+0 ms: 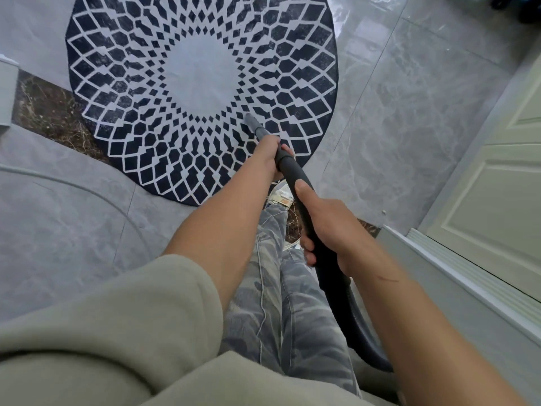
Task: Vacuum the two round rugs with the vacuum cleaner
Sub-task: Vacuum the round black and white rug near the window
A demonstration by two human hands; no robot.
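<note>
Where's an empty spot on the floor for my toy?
Bare grey tiles lie between the round rug and the white door, and more left of the legs. Crowded at the rug's near edge, where left hand and right hand grip the vacuum tube.

- View: single wide-angle camera, worn on the person's head.
- Facing: forward and steeply down, along the vacuum tube (292, 171) to the tiled floor (395, 127).
- Range: left hand (270, 155) and right hand (328, 227) close beneath the lens; round rug (202, 83) farther off, top edge cropped.
</note>
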